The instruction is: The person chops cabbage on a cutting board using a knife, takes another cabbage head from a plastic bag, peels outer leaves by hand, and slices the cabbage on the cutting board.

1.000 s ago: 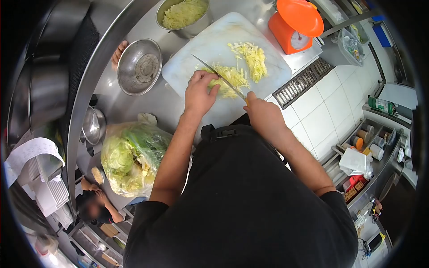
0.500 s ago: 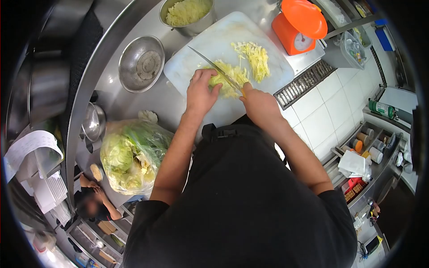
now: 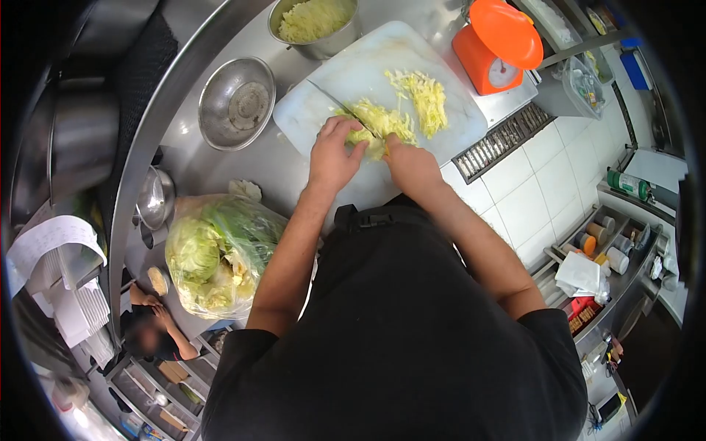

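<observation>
On the white cutting board (image 3: 448,103), my right hand (image 3: 413,169) is closed around the handle of a kitchen knife (image 3: 332,98). Its long blade points up and to the left, its edge down among the lettuce. My left hand (image 3: 334,154) has curled fingers pressed on a chunk of pale lettuce (image 3: 357,137), just beside the blade. Shredded lettuce (image 3: 384,116) lies against the far side of the knife. Another shredded pile (image 3: 425,103) rests further right on the board. My left fingers partly cover the chunk.
A metal pot (image 3: 323,48) of shreds stands behind the board, with a steel bowl (image 3: 237,103) to its left. An orange scale (image 3: 489,59) is at the right. A plastic bag of lettuce heads (image 3: 220,253) sits near my left forearm. Another person (image 3: 158,331) is at lower left.
My right hand has moved slightly left and toward me, lowering the knife into the lettuce. The blade now looks more edge-on. My left hand stays on the chunk.
</observation>
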### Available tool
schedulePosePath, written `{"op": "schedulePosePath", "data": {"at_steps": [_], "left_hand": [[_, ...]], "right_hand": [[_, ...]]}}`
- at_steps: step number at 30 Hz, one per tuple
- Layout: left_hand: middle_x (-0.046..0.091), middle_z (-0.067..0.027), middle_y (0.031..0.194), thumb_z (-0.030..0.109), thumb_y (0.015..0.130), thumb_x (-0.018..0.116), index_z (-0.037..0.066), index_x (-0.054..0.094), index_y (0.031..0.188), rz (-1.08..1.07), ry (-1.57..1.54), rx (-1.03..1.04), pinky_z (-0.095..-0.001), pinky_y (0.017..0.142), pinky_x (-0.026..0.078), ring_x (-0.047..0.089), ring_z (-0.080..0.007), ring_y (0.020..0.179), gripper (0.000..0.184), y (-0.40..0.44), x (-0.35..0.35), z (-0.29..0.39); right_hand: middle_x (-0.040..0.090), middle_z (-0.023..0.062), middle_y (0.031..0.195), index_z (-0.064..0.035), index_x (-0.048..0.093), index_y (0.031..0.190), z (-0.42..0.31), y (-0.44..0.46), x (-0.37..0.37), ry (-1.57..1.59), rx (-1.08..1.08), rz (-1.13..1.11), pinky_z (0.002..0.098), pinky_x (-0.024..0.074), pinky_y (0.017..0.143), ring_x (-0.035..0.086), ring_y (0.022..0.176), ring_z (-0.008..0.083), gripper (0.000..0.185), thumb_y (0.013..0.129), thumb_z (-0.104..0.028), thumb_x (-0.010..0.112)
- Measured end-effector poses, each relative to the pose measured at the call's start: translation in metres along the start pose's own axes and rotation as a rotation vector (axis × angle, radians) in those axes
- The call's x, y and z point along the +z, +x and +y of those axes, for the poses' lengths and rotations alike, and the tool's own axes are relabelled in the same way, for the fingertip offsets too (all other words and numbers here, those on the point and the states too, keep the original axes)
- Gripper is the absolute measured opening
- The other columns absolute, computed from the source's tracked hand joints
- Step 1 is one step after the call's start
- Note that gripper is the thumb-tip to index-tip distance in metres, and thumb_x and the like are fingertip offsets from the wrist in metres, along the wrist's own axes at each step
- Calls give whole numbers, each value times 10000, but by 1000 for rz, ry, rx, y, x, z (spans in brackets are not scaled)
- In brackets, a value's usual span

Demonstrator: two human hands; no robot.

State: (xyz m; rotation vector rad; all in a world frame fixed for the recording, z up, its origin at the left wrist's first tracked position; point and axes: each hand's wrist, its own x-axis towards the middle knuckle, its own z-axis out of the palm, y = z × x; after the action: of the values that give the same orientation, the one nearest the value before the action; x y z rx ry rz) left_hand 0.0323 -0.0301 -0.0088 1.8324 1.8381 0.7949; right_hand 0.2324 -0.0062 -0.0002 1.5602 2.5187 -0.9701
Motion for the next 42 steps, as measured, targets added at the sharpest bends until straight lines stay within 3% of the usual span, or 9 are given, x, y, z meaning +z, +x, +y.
{"op": "schedulePosePath", "data": {"at_steps": [4, 7, 19, 25, 29, 31, 38, 40, 42], "left_hand": [[657, -138, 1279, 114, 915, 795, 61, 704, 1157, -40, -258, -104, -407, 907, 596, 686, -315, 1150, 263, -4, -8, 3], [629, -100, 1284, 45, 938, 788, 48, 694, 1186, -41, -286, -126, -357, 875, 657, 681, -228, 1163, 265, -1, -6, -6], [661, -110, 1236, 45, 927, 792, 21, 689, 1156, -10, -160, -125, -346, 813, 655, 710, -253, 1101, 252, 4, -3, 0], [676, -108, 1231, 43, 933, 780, 27, 701, 1162, -20, -154, -101, -342, 814, 635, 713, -251, 1089, 242, 5, -3, -5], [673, -124, 1238, 51, 925, 775, 33, 708, 1143, -26, -204, -110, -359, 824, 642, 680, -298, 1111, 229, 4, -3, -5], [657, -113, 1278, 41, 948, 764, 33, 706, 1168, -41, -220, -123, -338, 866, 652, 703, -250, 1117, 228, 4, -6, -7], [660, -131, 1241, 42, 933, 774, 18, 697, 1153, 32, -235, -168, -352, 820, 658, 702, -280, 1095, 234, 5, -5, -6], [680, -154, 1186, 39, 901, 789, 12, 697, 1119, 60, -217, -155, -369, 771, 650, 709, -330, 1034, 237, 6, -4, -5], [672, -134, 1211, 45, 928, 783, 16, 694, 1151, 16, -192, -195, -353, 808, 652, 704, -280, 1097, 241, 7, -5, -5]], "right_hand": [[756, 239, 928, -7, 542, 1122, -7, -6, -29, -7, 12, -14, 546, 583, 773, 754, 889, 434, 214, 1050, -192, 621], [746, 222, 892, -10, 529, 1138, -11, -31, -47, -9, 10, -16, 559, 574, 760, 745, 862, 441, 258, 1053, -229, 635], [705, 194, 804, -22, 501, 1086, -7, -79, -65, -96, 7, -18, 533, 565, 697, 730, 791, 416, 245, 1050, -216, 648], [750, 199, 885, -27, 515, 1105, -2, -47, -43, -94, -18, -33, 540, 576, 722, 752, 844, 412, 189, 1042, -167, 625], [759, 209, 902, -22, 537, 1125, 10, -3, -4, -64, -30, 5, 543, 578, 727, 757, 861, 412, 211, 1039, -188, 635], [757, 210, 892, -18, 547, 1133, 6, 9, -16, -76, -50, -5, 542, 578, 730, 757, 860, 411, 224, 1036, -196, 643], [736, 209, 837, -19, 520, 1147, -7, -25, -64, -92, -55, 1, 541, 572, 712, 739, 808, 427, 299, 1040, -255, 670], [742, 217, 860, -13, 536, 1120, -13, -42, -79, -100, -32, -29, 541, 573, 729, 743, 835, 424, 243, 1034, -204, 658], [744, 221, 869, -8, 540, 1104, -14, -54, -84, -104, -15, -54, 541, 575, 739, 745, 842, 423, 211, 1030, -172, 650]]}}
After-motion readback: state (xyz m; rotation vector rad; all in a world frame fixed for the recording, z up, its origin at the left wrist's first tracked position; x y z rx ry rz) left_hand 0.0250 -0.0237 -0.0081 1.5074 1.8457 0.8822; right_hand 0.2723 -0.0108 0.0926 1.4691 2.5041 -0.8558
